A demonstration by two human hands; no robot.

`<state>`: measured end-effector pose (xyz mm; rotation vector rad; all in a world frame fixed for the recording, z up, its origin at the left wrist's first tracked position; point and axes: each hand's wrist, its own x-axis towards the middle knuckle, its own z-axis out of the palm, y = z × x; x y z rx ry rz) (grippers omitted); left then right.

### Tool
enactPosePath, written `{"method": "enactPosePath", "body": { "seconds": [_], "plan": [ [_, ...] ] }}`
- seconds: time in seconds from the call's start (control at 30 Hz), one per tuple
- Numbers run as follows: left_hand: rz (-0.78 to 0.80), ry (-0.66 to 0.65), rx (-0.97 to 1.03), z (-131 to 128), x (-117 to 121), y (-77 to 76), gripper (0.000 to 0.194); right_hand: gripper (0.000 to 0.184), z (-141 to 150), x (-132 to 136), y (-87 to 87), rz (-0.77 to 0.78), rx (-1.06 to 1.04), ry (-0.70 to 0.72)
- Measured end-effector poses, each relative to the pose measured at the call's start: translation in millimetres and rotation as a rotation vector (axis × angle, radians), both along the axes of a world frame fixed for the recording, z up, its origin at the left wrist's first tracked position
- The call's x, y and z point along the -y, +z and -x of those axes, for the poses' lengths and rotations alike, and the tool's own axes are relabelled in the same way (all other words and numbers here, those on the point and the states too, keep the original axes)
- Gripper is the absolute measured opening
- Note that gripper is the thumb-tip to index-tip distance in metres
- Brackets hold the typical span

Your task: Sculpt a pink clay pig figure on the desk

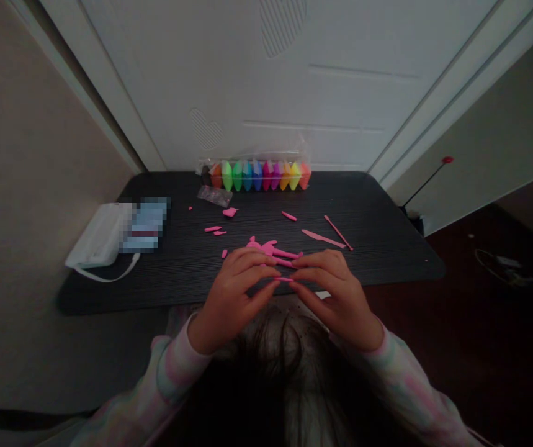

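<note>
A thin strip of pink modelling clay (284, 279) is stretched between my two hands near the table's front edge. My left hand (242, 288) pinches its left end between thumb and fingers. At the other end, my right hand (334, 288) pinches it the same way. Just beyond my fingertips lies a pink clay figure (268, 248) with long thin limbs, partly hidden by my fingers. Around it are a pink clay roll (289, 216), another roll (213, 229), a flattened lump (229, 212) and a small piece (224, 253).
A pink modelling knife (322, 238) and a thin pink stick tool (339, 233) lie to the right. Packs of coloured clay (257, 176) line the back of the dark table (387, 248). At left sit a white device with a strap (101, 236) and a blurred blue item (147, 225).
</note>
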<state>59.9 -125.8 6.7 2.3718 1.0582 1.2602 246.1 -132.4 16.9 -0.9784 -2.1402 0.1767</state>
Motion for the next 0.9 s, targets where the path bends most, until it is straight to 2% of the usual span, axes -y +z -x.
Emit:
{"method": "enactPosePath", "body": {
  "seconds": [0.5,0.73,0.9],
  "plan": [
    [0.023,0.033,-0.007,4.5,-0.9,-2.3,0.008,0.008,0.4,-0.8,-5.1,0.014,-0.01,-0.004],
    [0.032,0.003,-0.052,7.7,1.9,-3.9,0.007,0.016,0.6,3.8,-11.2,0.061,-0.01,0.004],
    [0.032,-0.017,-0.075,7.8,3.0,-5.4,0.007,0.008,2.9,4.8,-12.7,0.061,-0.012,0.001]
  ]
}}
